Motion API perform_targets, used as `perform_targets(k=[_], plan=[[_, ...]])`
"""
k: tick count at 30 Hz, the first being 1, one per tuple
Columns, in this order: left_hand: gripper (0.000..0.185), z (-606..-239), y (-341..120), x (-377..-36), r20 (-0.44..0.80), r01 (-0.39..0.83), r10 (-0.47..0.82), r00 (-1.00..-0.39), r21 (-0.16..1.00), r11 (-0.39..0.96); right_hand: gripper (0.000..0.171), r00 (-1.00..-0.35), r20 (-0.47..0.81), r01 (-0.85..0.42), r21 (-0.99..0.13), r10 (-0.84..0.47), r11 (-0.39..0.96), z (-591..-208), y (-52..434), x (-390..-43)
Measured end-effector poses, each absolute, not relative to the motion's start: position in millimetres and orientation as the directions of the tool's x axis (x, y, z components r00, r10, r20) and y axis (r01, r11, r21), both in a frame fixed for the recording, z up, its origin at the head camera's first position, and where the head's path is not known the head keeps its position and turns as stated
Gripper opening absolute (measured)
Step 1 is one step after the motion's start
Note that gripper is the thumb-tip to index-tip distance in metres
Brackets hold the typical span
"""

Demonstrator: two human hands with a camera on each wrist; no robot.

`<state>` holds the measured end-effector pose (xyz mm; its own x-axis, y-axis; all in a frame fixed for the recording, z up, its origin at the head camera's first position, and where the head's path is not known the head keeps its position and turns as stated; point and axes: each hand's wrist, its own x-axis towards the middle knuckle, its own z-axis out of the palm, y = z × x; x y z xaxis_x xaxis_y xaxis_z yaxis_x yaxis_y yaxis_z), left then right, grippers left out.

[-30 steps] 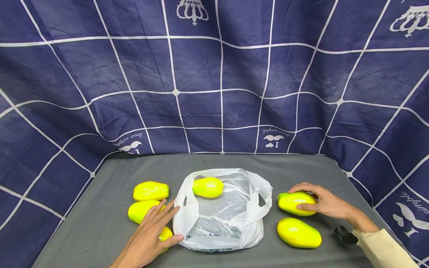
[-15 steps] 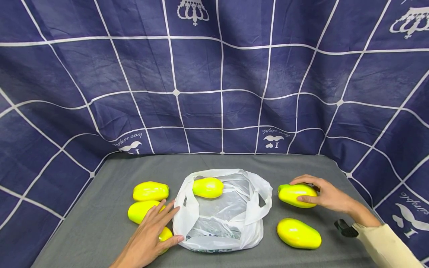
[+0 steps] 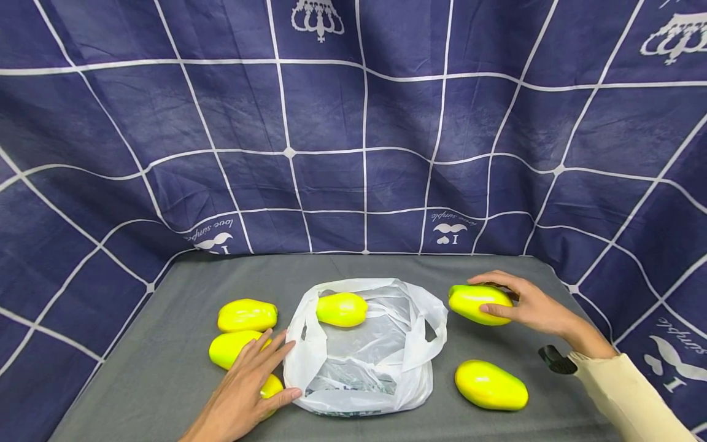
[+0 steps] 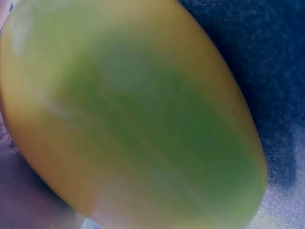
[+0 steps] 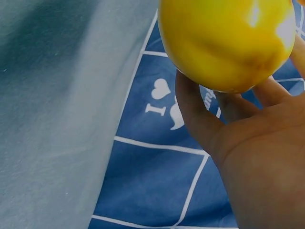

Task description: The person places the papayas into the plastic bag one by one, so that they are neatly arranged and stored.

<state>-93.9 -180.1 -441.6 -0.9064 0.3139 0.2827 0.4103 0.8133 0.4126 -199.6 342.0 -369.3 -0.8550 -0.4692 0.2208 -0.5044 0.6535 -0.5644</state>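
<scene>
My right hand (image 3: pixel 530 305) grips a yellow-green papaya (image 3: pixel 479 304) and holds it above the table, right of the white plastic bag (image 3: pixel 420 383). In the right wrist view, thumb and fingers curve round that papaya (image 5: pixel 226 43). The bag stands with its mouth open, and another papaya (image 3: pixel 342 309) lies in its back left part. My left hand (image 3: pixel 248 383) has its fingers spread, with the tips at the bag's left side. Beneath this hand is a partly hidden papaya (image 3: pixel 272 388), and a papaya (image 4: pixel 143 114) fills the left wrist view.
Two more papayas, a far one (image 3: pixel 247 315) and a nearer one (image 3: pixel 229 350), lie left of the bag. One papaya (image 3: pixel 491 385) rests at the front right. A blue curtain with white lines (image 3: pixel 386 123) borders the grey table (image 3: pixel 486 270) behind and at both sides.
My right hand has lifted its papaya off the table and carried it slightly away from me and left towards the bag. The left hand and the bag have stayed still.
</scene>
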Motion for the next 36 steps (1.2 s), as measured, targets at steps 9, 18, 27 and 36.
perform_targets(k=[9,18,27,36], plan=[[0.077,-441.6,-181.0,-93.9,0.290,0.413,0.314,-0.904,0.406,0.815,0.046,-0.808,0.281,-0.572,-0.584,-0.518,0.575,-362.0,321.7,-210.3],[0.078,-440.7,-180.6,-93.1,0.262,0.394,0.307,-0.915,0.417,0.819,0.048,-0.795,0.280,-0.579,-0.616,-0.539,0.534,-357.5,295.6,-220.6],[0.078,-439.8,-179.7,-93.4,0.254,0.387,0.303,-0.919,0.426,0.818,0.051,-0.794,0.272,-0.576,-0.625,-0.544,0.527,-353.6,272.1,-226.3],[0.079,-439.4,-179.5,-92.9,0.236,0.375,0.299,-0.925,0.431,0.821,0.050,-0.744,0.265,-0.628,-0.591,-0.613,0.506,-353.1,243.0,-234.4]])
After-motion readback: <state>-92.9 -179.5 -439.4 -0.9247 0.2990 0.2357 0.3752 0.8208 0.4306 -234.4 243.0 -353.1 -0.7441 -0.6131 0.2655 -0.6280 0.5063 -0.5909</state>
